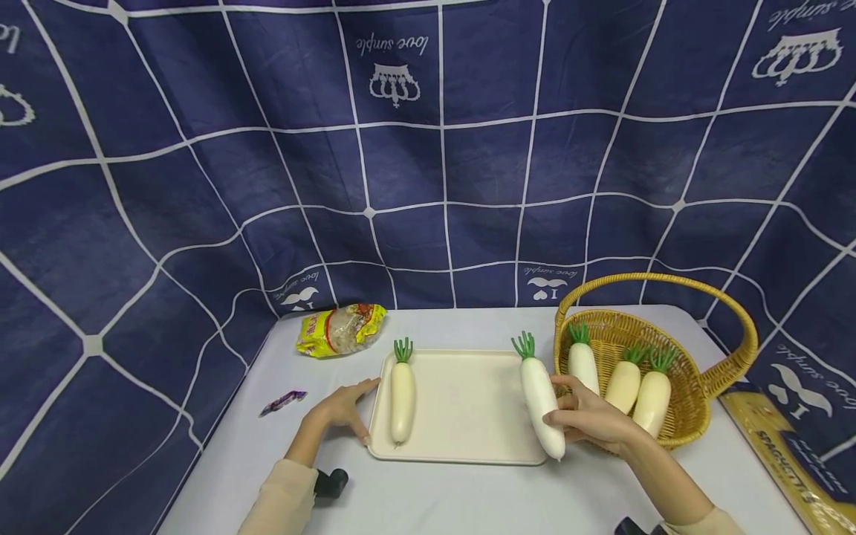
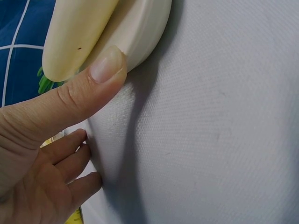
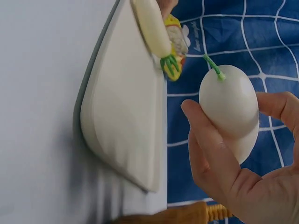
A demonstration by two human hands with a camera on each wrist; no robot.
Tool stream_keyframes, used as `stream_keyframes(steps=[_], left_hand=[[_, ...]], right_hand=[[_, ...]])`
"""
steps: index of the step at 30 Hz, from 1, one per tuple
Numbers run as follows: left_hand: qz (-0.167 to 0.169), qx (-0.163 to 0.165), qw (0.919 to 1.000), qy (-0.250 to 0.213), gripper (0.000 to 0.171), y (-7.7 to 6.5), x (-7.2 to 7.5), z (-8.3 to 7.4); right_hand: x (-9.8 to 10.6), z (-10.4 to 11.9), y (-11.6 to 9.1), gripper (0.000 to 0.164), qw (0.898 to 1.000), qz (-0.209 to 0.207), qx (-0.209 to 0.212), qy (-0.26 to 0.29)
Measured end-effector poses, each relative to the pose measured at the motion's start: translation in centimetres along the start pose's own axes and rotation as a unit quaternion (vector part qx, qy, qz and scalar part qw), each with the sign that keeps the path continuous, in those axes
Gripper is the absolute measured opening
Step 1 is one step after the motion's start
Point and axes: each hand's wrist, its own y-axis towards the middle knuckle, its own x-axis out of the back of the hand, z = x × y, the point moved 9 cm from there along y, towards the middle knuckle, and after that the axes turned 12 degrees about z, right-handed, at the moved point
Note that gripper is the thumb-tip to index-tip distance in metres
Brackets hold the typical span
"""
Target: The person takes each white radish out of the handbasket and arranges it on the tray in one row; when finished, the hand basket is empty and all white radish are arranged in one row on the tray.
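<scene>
Nearest, on a white table (image 1: 481, 498), two forearms in pale sleeves reach forward. At the near right lies one spaghetti packet (image 1: 785, 453).

The left hand (image 1: 344, 409) is at the left edge of one cream tray (image 1: 468, 409), thumb near the front corner; its grip holds nothing, the fingers spread and relaxed. The right hand (image 1: 588, 412) has its grip closed on a white radish (image 1: 538, 401), pinched between thumb and fingers toward its root end. That radish is lifted above the tray's right edge, tilted, its green leaves pointing away from the person.

On the tray, along the left side, lies one cream radish (image 1: 402, 405), leaves also pointing away.

Right of the tray stands one wicker basket (image 1: 695, 423) with an arched handle. Three radishes lean in it: one white one (image 1: 583, 364) and two cream ones (image 1: 623, 386). That makes five radishes in all.

The step in hand seems to be moving one radish between basket and tray; these pictures do not settle the direction. Setting it on the tray would call for shifting it left, lowering it, then loosening the pinch.

Left of the tray is one purple wrapped sweet (image 1: 283, 403); farther back, one yellow food bag (image 1: 341, 331). Behind everything hangs a blue checked curtain (image 1: 481, 163).
</scene>
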Motion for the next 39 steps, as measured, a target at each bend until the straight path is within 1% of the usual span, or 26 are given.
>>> stream_keyframes(steps=[4,11,16,19,28,39], left_hand=[[0.001,0.000,1.0000,-0.001,0.111,0.0,0.0,0.0],[0.004,0.004,1.0000,0.001,0.111,0.3,0.0,-0.1],[0.005,-0.002,1.0000,0.004,0.111,0.2,0.1,-0.3],[0.003,-0.008,0.9999,0.007,0.110,0.1,0.1,-0.5],[0.004,-0.001,0.9999,0.013,0.111,0.2,0.1,-0.2],[0.004,-0.004,0.9999,0.009,0.110,0.1,-0.1,-0.2]], right_hand=[[-0.5,0.0,1.6,0.084,1.000,-0.003,0.002,-0.001],[-1.2,0.3,4.1,0.082,1.000,-0.021,-0.006,-0.016],[-1.9,0.4,6.1,0.083,1.000,0.005,0.009,0.009],[-2.4,0.3,7.4,0.083,1.000,0.012,0.009,0.025],[-4.0,0.2,10.5,0.086,0.999,0.025,0.006,0.042],[-5.3,-0.4,13.3,0.085,0.999,0.025,-0.003,0.047]])
